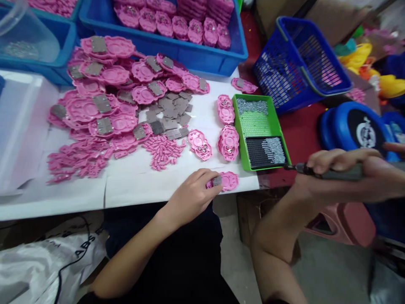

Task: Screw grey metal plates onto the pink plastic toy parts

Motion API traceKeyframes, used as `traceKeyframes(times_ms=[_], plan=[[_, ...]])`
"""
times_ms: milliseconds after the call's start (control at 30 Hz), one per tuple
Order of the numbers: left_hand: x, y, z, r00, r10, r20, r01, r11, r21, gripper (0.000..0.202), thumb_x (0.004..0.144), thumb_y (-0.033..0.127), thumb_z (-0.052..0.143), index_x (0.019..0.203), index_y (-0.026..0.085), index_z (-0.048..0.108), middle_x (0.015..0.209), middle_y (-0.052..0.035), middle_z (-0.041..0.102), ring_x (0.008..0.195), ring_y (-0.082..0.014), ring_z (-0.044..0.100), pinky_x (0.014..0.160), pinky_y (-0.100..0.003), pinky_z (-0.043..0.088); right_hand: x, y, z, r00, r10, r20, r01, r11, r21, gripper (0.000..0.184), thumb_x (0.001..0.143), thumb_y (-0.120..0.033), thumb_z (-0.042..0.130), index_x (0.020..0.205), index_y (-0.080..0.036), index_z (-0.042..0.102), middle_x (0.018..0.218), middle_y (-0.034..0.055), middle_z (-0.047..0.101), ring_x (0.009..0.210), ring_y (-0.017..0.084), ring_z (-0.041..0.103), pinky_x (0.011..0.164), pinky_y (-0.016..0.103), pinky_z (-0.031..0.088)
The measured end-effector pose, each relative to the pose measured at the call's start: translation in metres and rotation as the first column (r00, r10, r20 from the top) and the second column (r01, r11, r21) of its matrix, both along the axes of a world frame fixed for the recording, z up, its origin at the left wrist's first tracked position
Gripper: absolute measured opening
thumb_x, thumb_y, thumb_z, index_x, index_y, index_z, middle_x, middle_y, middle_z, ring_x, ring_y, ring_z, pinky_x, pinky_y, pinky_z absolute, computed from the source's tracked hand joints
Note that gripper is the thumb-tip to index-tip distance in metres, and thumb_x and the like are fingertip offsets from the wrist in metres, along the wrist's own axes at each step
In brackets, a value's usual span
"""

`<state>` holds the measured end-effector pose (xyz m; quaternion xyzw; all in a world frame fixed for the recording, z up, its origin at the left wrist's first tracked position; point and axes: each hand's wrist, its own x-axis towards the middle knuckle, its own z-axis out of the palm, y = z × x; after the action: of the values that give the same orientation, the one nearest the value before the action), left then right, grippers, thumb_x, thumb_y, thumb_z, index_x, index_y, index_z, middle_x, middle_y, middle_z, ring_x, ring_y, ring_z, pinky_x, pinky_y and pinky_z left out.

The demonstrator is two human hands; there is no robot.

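My left hand rests at the table's front edge, its fingers closed on a pink plastic casing with a grey metal plate on its near half. My right hand is wrapped round an electric screwdriver, held level. The screwdriver's bit points left, at the near right corner of a green tray; I cannot tell whether it touches. Small silver screws lie in the tray, some in rows on a black perforated insert. More pink casings sit left of the tray.
Pink casings with plates are heaped at left, beside loose grey plates and small pink pieces. A blue bin of casings stands behind. A blue basket and a round blue container are at right, a pink stool below.
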<state>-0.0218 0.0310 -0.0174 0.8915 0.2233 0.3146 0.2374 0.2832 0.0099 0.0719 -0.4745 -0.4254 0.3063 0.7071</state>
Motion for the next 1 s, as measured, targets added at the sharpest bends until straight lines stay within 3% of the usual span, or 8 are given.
traceKeyframes(times_ms=[33, 100, 133, 200, 300, 500, 767, 1000], plan=[[0.000, 0.000, 0.001, 1.000, -0.003, -0.016, 0.003, 1.000, 0.010, 0.022, 0.100, 0.009, 0.056, 0.116, 0.016, 0.070, 0.124, -0.0172, 0.067, 0.117, -0.0278, 0.062, 0.095, -0.045, 0.061, 0.002, 0.014, -0.007, 0.994, -0.088, 0.061, 0.071, 0.970, 0.233, 0.049, 0.096, -0.057, 0.037, 0.065, -0.021, 0.044, 0.052, -0.0035, 0.045, 0.041, 0.006, 0.052, 0.045, 0.020, 0.039], [0.000, 0.000, 0.003, 0.999, -0.002, -0.033, 0.003, 0.999, 0.038, 0.025, 0.100, 0.008, 0.055, 0.117, 0.017, 0.070, 0.126, -0.0169, 0.067, 0.117, -0.0280, 0.063, 0.094, -0.046, 0.061, 0.002, 0.039, -0.019, 0.973, -0.216, 0.085, 0.166, 0.904, 0.394, 0.046, 0.097, -0.052, 0.023, 0.070, -0.022, 0.045, 0.053, -0.0044, 0.043, 0.039, 0.004, 0.048, 0.044, 0.018, 0.037], [0.000, 0.000, 0.003, 0.999, 0.001, -0.032, 0.001, 0.999, 0.052, 0.025, 0.100, 0.008, 0.055, 0.117, 0.018, 0.070, 0.125, -0.0168, 0.067, 0.117, -0.0283, 0.063, 0.093, -0.046, 0.061, 0.000, 0.050, -0.023, 0.961, -0.267, 0.077, 0.211, 0.880, 0.426, 0.037, 0.096, -0.050, 0.032, 0.076, -0.023, 0.045, 0.050, -0.0070, 0.041, 0.035, 0.004, 0.044, 0.041, 0.017, 0.036], [0.002, -0.001, 0.004, 1.000, 0.009, -0.024, -0.007, 0.997, 0.073, 0.023, 0.100, 0.010, 0.056, 0.116, 0.017, 0.070, 0.124, -0.0169, 0.068, 0.116, -0.0291, 0.063, 0.091, -0.046, 0.062, -0.005, 0.064, -0.028, 0.934, -0.352, 0.065, 0.297, 0.862, 0.411, 0.017, 0.092, -0.039, 0.050, 0.087, -0.024, 0.046, 0.051, -0.0105, 0.042, 0.035, 0.005, 0.042, 0.037, 0.018, 0.035], [0.003, -0.003, 0.004, 1.000, 0.021, -0.014, -0.019, 0.996, 0.087, 0.020, 0.099, 0.012, 0.059, 0.115, 0.016, 0.071, 0.123, -0.0176, 0.068, 0.115, -0.0303, 0.063, 0.090, -0.046, 0.062, -0.013, 0.071, -0.029, 0.909, -0.405, 0.102, 0.341, 0.860, 0.379, 0.019, 0.084, -0.027, 0.061, 0.098, -0.023, 0.049, 0.053, -0.0124, 0.043, 0.038, 0.005, 0.044, 0.037, 0.019, 0.035], [0.003, -0.004, 0.003, 0.999, 0.027, -0.036, -0.024, 0.994, 0.103, 0.025, 0.097, 0.007, 0.059, 0.116, 0.016, 0.072, 0.128, -0.0182, 0.068, 0.118, -0.0319, 0.062, 0.091, -0.046, 0.062, -0.012, 0.071, -0.037, 0.893, -0.415, 0.176, 0.318, 0.857, 0.406, 0.020, 0.085, -0.022, 0.060, 0.097, -0.024, 0.044, 0.056, -0.0130, 0.041, 0.039, 0.002, 0.042, 0.037, 0.016, 0.033], [0.004, -0.004, 0.002, 0.999, 0.037, -0.029, -0.033, 0.992, 0.125, 0.022, 0.099, 0.008, 0.057, 0.114, 0.016, 0.072, 0.127, -0.0180, 0.069, 0.118, -0.0318, 0.062, 0.089, -0.047, 0.063, -0.011, 0.071, -0.040, 0.894, -0.419, 0.155, 0.325, 0.848, 0.418, 0.022, 0.084, -0.020, 0.061, 0.094, -0.024, 0.042, 0.056, -0.0127, 0.040, 0.038, 0.001, 0.039, 0.037, 0.014, 0.031], [0.004, -0.004, 0.000, 1.000, 0.019, -0.018, -0.017, 0.992, 0.126, 0.024, 0.097, 0.008, 0.061, 0.117, 0.014, 0.072, 0.131, -0.0202, 0.067, 0.120, -0.0337, 0.061, 0.092, -0.050, 0.062, -0.020, 0.073, -0.026, 0.840, -0.542, 0.031, 0.517, 0.816, 0.261, 0.022, 0.074, -0.018, 0.048, 0.095, -0.023, 0.046, 0.046, -0.0136, 0.041, 0.033, 0.007, 0.037, 0.035, 0.020, 0.030]])
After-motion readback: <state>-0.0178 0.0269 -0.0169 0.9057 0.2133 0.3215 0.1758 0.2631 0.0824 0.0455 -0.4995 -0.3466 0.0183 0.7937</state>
